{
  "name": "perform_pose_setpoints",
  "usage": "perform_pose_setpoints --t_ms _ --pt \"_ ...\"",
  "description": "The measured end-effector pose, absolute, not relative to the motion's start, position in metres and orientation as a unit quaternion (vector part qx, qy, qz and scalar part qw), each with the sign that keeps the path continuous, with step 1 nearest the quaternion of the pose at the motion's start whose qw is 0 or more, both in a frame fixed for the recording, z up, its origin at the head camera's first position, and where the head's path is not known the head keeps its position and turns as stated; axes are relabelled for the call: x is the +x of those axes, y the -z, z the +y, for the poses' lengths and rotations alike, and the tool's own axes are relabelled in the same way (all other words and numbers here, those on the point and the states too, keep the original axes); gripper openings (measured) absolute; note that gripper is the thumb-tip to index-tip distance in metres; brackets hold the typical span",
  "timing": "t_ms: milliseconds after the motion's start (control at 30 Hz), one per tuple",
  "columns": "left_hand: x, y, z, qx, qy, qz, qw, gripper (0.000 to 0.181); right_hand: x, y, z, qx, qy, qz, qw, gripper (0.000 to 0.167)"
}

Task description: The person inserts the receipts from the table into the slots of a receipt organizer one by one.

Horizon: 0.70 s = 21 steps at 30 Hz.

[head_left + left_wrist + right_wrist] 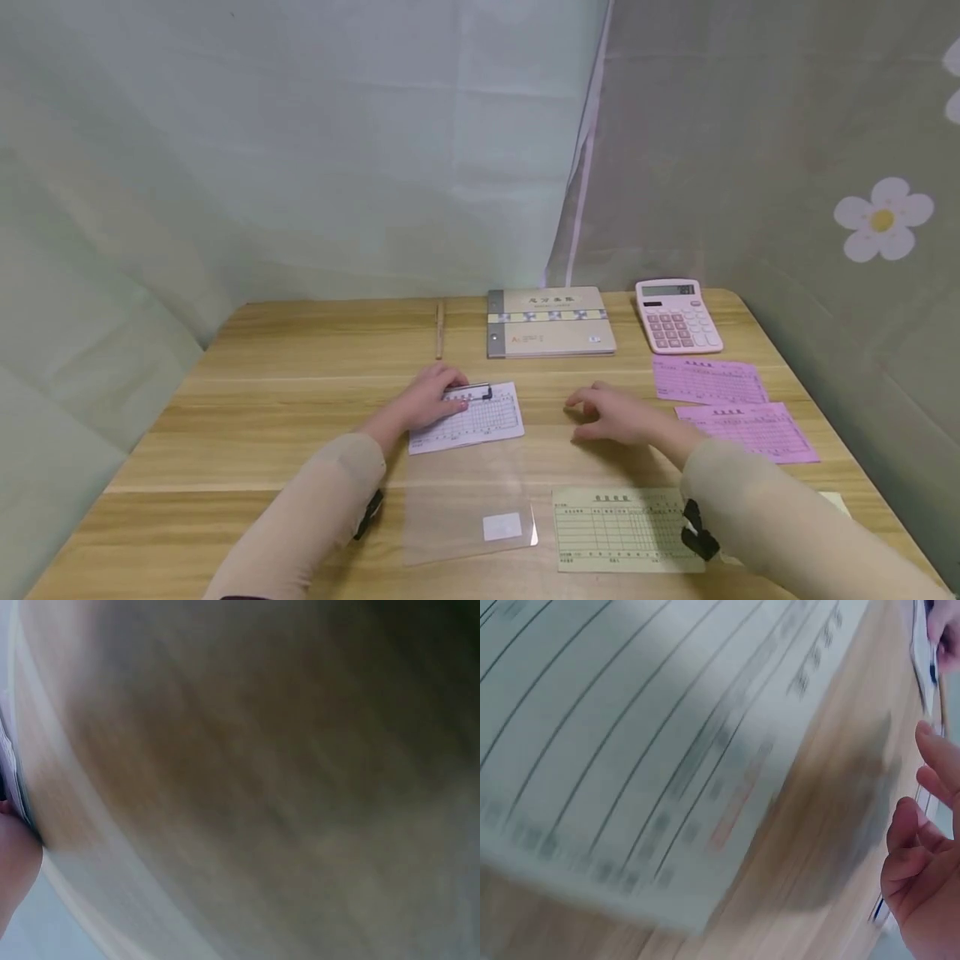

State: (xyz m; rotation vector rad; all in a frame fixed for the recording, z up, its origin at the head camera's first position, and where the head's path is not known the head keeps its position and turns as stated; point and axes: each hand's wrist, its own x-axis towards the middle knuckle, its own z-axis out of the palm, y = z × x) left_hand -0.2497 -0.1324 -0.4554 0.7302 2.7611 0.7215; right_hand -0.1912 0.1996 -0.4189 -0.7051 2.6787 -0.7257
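- Your left hand (431,398) is on the upper left part of the clear plastic clipboard (453,508), its fingers curled over the top edge beside the clip (480,390) and its thumb on the paper, gripping it there.
- Your right hand (611,414) holds nothing; it hangs over the wood-grain tabletop (285,400), right of the clipboard and apart from it.
- Left of your right forearm's cuff, nearer you, lies a pale yellow printed paper form (618,533); two pink printed paper forms (708,381) lie beyond that forearm.
- Both of your forearms reach forward and inward. Your right fingers are loosely bent, the thumb apart from them.
- The clipboard lies flat, slightly turned. A white printed paper form (491,421) covers its upper part under the clip; the lower part is bare, with a small white rectangular label (502,527) near the bottom right corner.
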Motion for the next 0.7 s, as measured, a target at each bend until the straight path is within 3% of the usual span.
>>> perform_pose_setpoints --t_ms 367,700 --pt "-0.247 0.455 -0.132 0.242 -0.243 0.934 0.102 0.036 -0.18 0.416 0.25 -0.27 0.234 0.922 0.145 0.048" --pt "-0.249 0.454 -0.131 0.241 -0.244 0.934 0.102 0.035 -0.158 0.414 0.264 -0.339 0.21 0.901 0.17 0.044"
